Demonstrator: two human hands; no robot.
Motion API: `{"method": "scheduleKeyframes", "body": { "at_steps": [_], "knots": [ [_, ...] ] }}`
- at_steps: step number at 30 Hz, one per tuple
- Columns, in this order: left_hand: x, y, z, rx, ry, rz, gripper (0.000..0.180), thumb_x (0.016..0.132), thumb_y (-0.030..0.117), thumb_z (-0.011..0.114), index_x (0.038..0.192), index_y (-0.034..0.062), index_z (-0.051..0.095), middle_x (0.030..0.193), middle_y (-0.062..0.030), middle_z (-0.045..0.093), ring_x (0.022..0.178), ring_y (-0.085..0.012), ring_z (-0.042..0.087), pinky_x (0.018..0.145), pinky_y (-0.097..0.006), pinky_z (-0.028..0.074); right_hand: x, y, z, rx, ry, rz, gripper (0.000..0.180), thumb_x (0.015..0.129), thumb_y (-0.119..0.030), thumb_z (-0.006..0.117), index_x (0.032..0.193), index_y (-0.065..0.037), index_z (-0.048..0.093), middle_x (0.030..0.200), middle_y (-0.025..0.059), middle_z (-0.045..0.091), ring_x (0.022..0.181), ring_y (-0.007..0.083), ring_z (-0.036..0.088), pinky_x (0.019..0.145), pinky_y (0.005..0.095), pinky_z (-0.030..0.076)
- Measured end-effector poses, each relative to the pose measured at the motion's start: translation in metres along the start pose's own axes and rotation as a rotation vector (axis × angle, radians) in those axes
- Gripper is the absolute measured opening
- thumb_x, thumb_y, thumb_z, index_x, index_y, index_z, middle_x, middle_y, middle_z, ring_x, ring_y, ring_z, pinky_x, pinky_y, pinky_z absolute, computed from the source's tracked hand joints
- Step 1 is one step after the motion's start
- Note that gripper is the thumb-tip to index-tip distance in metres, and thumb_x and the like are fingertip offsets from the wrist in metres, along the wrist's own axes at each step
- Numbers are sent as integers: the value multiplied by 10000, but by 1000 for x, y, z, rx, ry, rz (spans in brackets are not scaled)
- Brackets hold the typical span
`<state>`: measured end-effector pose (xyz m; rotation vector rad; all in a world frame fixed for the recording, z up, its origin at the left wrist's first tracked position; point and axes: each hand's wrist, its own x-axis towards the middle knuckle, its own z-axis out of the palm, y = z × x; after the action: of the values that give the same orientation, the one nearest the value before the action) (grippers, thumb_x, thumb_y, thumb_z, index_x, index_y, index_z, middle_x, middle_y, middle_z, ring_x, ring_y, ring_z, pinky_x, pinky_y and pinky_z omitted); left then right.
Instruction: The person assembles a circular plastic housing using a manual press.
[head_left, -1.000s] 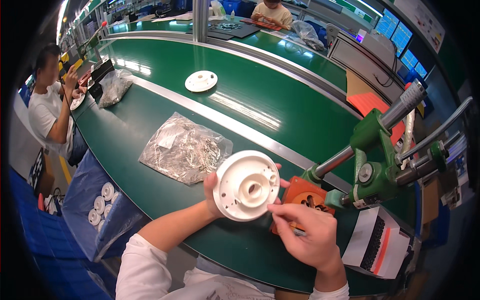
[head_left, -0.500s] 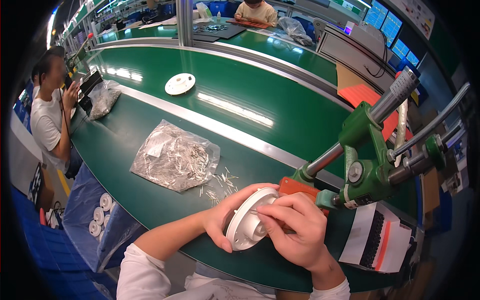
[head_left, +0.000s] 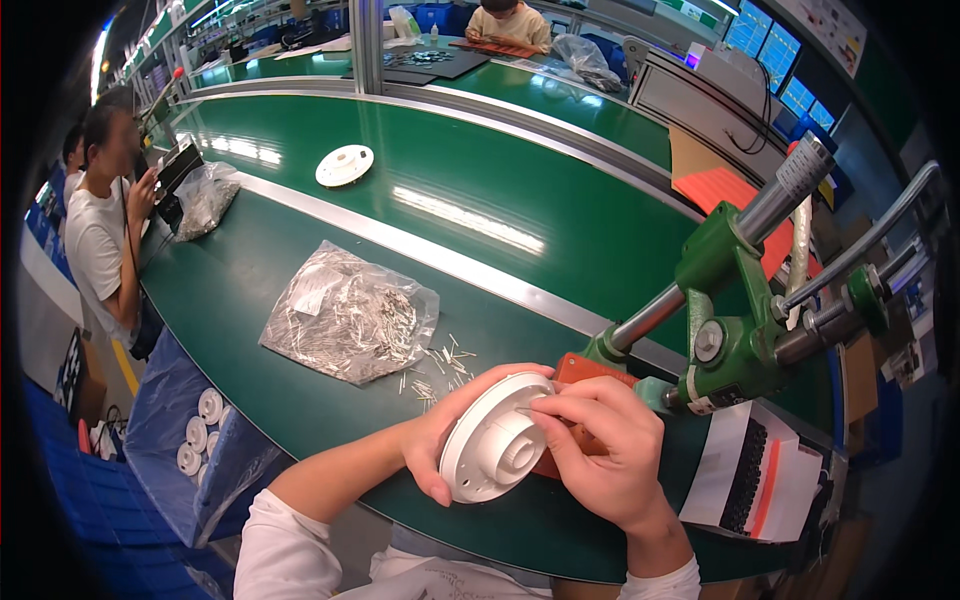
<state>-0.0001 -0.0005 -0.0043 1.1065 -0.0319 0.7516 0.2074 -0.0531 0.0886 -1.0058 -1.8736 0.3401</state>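
My left hand (head_left: 437, 440) is wrapped round the rim of a round white plastic part (head_left: 474, 438), holding it tilted above the table with its stepped hub facing me. On the part's inner face, beside the hub, the closed fingertips of my right hand (head_left: 606, 450) pinch a thin metal pin (head_left: 526, 410), mostly covered by those fingers. Just left of the hands, loose pins (head_left: 447, 358) lie scattered at the mouth of a clear plastic bag (head_left: 345, 312) full of similar pins.
A green lever press (head_left: 715, 335) with an orange base plate (head_left: 590, 370) stands close on my right. Near it sits an open white box (head_left: 715, 480) of black pieces. Another white part (head_left: 345, 166) lies on the green belt (head_left: 440, 160). A lined blue bin (head_left: 165, 415) holds several white parts. Co-workers sit beyond.
The white part in my left hand has turned so its hub shows more fully. My right fingertips have shifted slightly up and right along it. The white part on the belt has moved left.
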Motion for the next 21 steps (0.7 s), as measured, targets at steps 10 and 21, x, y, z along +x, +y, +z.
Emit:
{"method": "scheduleKeyframes", "body": {
  "at_steps": [10, 21],
  "knots": [
    [-3, -3, 2, -48, 46, -38, 1509, 519, 548, 985, 1640, -37, 161, 1558, -178, 444, 1437, -264, 494, 1212, -393, 373, -1, 1, 2, 1, 6, 33, 179, 813, 35, 830, 980, -13, 786, 876, 85, 706, 690, 210, 670, 600, 320, 524],
    [-3, -3, 2, -82, 58, -46, 1484, 517, 550, 976, 1632, -44, 199, 1545, -180, 464, 1433, -267, 503, 1206, -391, 382, 1, 8, 0, -59, -9, -81, 206, 793, 25, 842, 984, -30, 788, 885, 76, 701, 695, 233, 657, 589, 330, 516]
  ]
}}
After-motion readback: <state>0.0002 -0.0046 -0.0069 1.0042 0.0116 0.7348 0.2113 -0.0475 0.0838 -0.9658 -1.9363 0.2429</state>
